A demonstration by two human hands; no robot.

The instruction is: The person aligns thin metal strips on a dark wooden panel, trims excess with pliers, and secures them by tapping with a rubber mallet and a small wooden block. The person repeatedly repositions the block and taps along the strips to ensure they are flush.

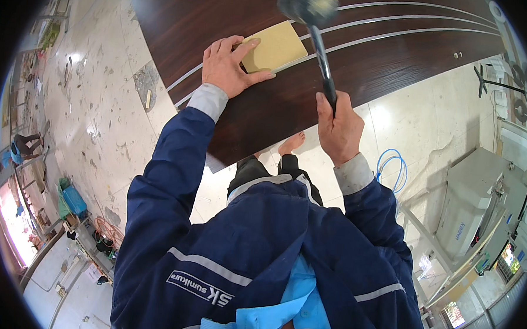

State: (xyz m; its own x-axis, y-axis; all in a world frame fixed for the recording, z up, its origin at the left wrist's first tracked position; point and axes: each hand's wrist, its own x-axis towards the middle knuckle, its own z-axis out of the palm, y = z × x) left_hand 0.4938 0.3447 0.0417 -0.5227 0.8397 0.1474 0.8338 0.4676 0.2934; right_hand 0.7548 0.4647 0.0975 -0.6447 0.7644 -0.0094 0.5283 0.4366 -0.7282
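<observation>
My left hand (228,67) grips the near-left end of a flat tan block (279,46), thumb along its near side and fingers over its top. The block lies across a metal strip (386,38) on a dark brown wood-grain panel (361,76). Wrapped round the black grip of a mallet (321,52), my right hand (340,129) is in front of the panel's near edge. The mallet's dark, cream-topped head is raised beyond the block, up and to its right. Where the block meets the strip is partly hidden.
Long pale strips run side by side along the panel. Blue hose (392,169) lies coiled on the tiled floor at right, near a large grey cabinet (471,197). Another person (23,151) is far off at left. A black stand (484,82) is beyond the panel's right end.
</observation>
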